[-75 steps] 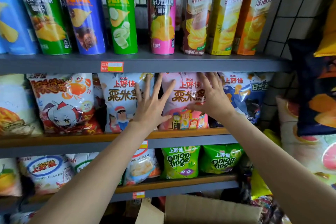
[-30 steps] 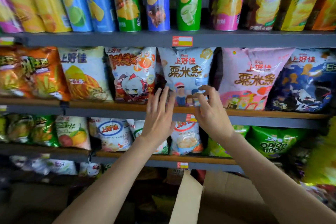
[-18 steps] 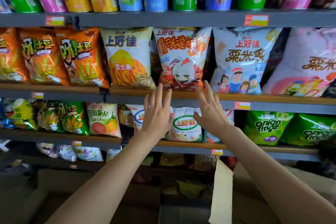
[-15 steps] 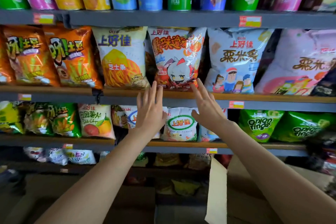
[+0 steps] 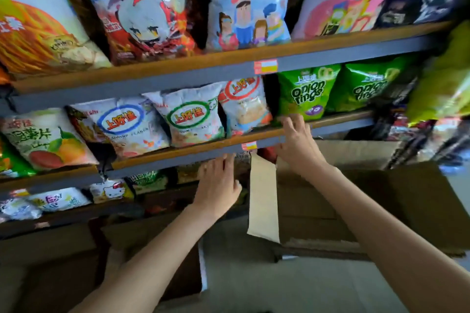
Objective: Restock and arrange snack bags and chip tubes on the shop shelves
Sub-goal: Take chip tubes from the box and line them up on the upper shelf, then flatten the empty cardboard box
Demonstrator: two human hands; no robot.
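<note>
Both hands are empty, between bags. The left hand point(image 5: 218, 185) reaches flat, fingers straight, under the lower shelf point(image 5: 178, 157); the right hand point(image 5: 296, 142) rests loosely open on its edge beside the onion-ring bags point(image 5: 309, 91). Snack bags stand on the shelves; an open carton point(image 5: 381, 198) waits below. Likely next: reach down for stock.

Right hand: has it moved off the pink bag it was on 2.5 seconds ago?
Yes. The right hand has dropped one shelf, now at the front edge below the onion rings bag, holding nothing.
</note>
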